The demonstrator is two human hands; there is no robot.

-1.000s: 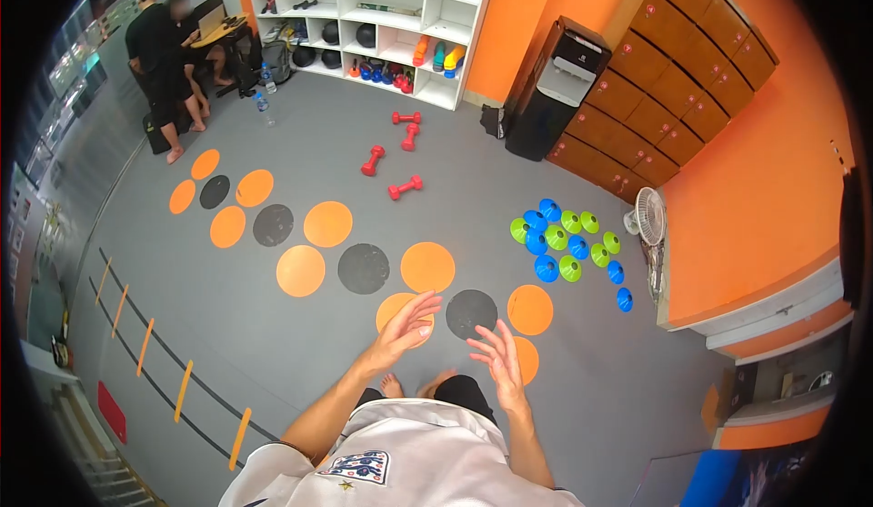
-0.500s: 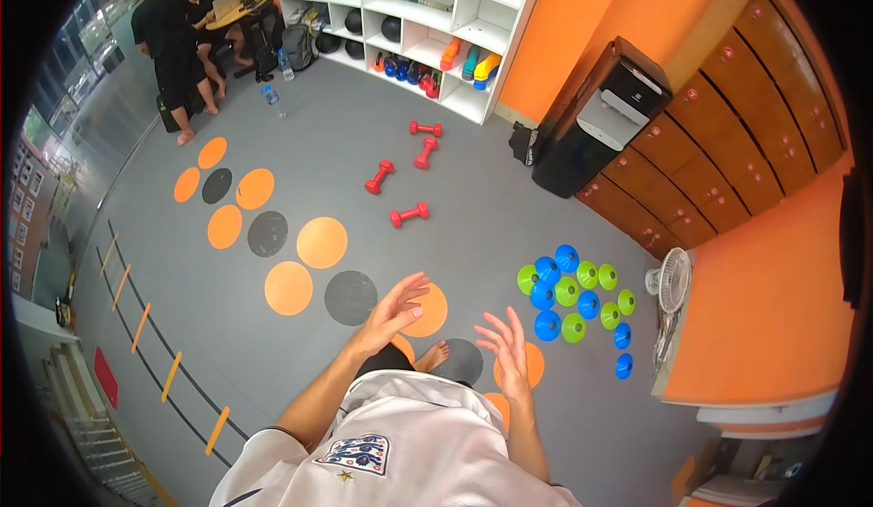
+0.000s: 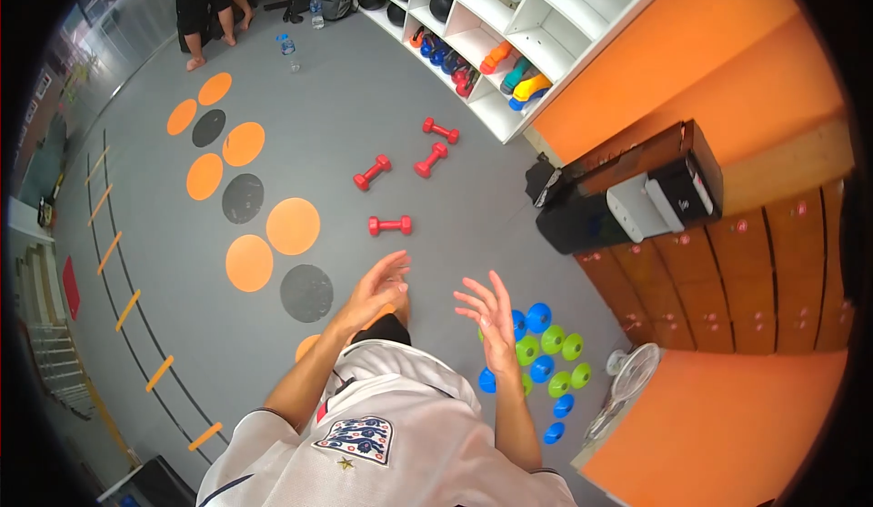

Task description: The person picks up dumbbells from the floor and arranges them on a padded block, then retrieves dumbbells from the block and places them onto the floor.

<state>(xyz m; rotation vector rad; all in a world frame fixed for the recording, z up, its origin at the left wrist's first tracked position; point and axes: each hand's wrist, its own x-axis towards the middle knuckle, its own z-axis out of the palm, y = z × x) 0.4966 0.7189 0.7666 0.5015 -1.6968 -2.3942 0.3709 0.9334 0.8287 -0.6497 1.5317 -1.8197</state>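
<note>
My left hand point(image 3: 376, 291) is raised in front of my body, fingers apart, with nothing in it. My right hand point(image 3: 491, 318) is held up to the right, also empty, its fingers spread. Beyond the left hand, a red dumbbell point(image 3: 390, 225) lies on the grey floor. Farther off are three more red dumbbells, including one point(image 3: 373, 172) to the left and another point(image 3: 431, 160) to the right. Blue and green disc cones point(image 3: 543, 368) are scattered behind and beside my right hand, which hides some of them.
Orange and black floor discs point(image 3: 243, 199) run along the left, beside an agility ladder point(image 3: 128, 310). A white shelf unit point(image 3: 509, 125) holds balls and kettlebells. A black water dispenser point(image 3: 582, 205), wooden lockers point(image 3: 727, 289) and a fan point(image 3: 634, 371) stand right. People's legs point(image 3: 202, 16) show at the back.
My view has turned right and moved forward, so the dumbbells appear nearer my hands. The cones now sit partly behind my right hand. Both hands stay raised and empty.
</note>
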